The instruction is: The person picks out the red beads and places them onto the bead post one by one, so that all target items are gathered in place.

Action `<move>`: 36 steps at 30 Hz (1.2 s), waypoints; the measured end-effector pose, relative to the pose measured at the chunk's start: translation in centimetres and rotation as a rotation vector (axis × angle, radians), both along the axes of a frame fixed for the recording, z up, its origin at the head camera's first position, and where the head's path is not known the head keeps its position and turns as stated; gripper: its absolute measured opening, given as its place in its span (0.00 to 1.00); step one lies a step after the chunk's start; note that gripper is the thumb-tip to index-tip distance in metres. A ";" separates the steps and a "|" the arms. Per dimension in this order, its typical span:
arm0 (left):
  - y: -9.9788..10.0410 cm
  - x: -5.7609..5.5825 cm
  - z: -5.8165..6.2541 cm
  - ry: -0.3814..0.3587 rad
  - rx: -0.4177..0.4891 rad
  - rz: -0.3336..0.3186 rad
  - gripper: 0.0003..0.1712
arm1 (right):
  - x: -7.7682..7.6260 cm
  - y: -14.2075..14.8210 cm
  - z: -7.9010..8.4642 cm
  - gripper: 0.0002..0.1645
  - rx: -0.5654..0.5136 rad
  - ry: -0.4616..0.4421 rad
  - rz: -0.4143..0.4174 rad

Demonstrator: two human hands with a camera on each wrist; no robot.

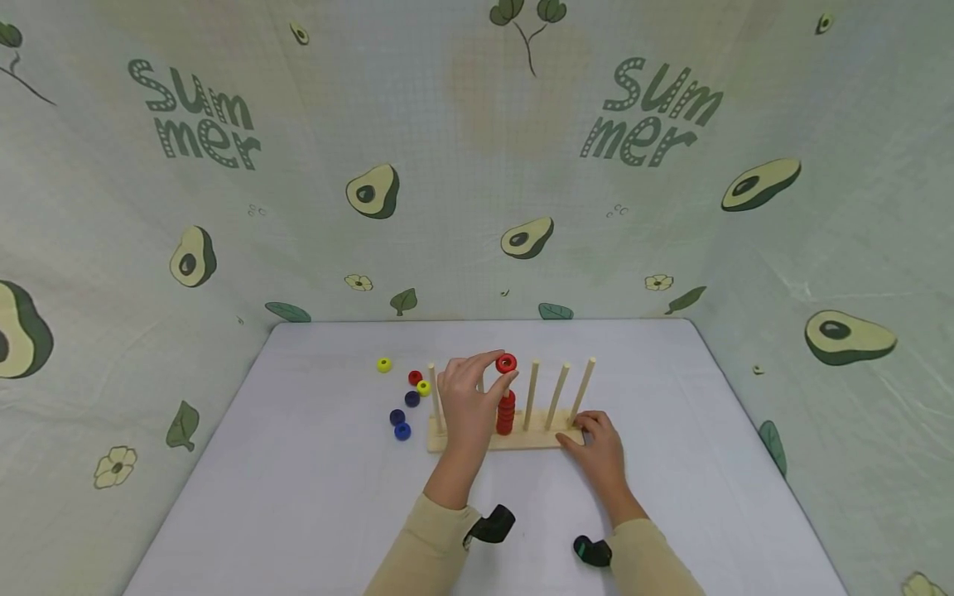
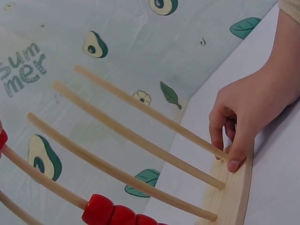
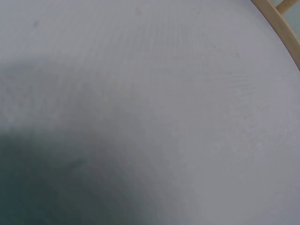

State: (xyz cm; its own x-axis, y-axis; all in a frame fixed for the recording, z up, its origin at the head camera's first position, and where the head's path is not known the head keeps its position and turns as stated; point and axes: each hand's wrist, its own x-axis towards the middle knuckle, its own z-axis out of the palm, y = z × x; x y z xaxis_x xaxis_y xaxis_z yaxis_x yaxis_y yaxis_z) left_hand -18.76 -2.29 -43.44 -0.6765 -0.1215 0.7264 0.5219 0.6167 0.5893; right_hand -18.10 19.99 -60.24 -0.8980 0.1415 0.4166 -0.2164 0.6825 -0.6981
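Observation:
Between thumb and index finger my left hand (image 1: 469,404) pinches a red bead (image 1: 513,363) at the top of a peg on the wooden peg stand (image 1: 484,444). The same bead (image 2: 3,138) shows at the left edge of the left wrist view, right at the peg's tip. Lower on that peg sits a stack of several red beads (image 1: 505,414). My right hand (image 1: 599,451) grips the right end of the stand's base, thumb in front, fingers behind by the last peg (image 2: 150,112). The right wrist view catches only a corner of the base (image 3: 281,28).
Left of the stand lie loose beads: a yellow bead (image 1: 383,364), a red bead (image 1: 415,377), another yellow bead (image 1: 423,387), and several blue ones, among them a bright blue bead (image 1: 402,432). Bare upright pegs (image 1: 557,396) stand right of the red stack. A white table (image 1: 313,497) carries everything.

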 end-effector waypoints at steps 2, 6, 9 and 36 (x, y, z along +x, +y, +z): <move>0.0 0.0 0.0 -0.001 -0.005 0.003 0.19 | 0.0 0.0 0.0 0.23 0.002 0.005 -0.001; 0.0 -0.1 0.0 0.022 -0.019 0.007 0.19 | 0.0 0.0 -0.1 0.23 0.006 0.013 -0.001; 0.0 -0.1 -0.1 0.038 -0.024 0.007 0.19 | 0.0 0.1 -0.1 0.23 0.002 0.003 0.001; -0.2 0.0 0.1 0.063 -0.065 0.015 0.20 | 0.1 0.0 0.1 0.23 0.013 -0.040 0.007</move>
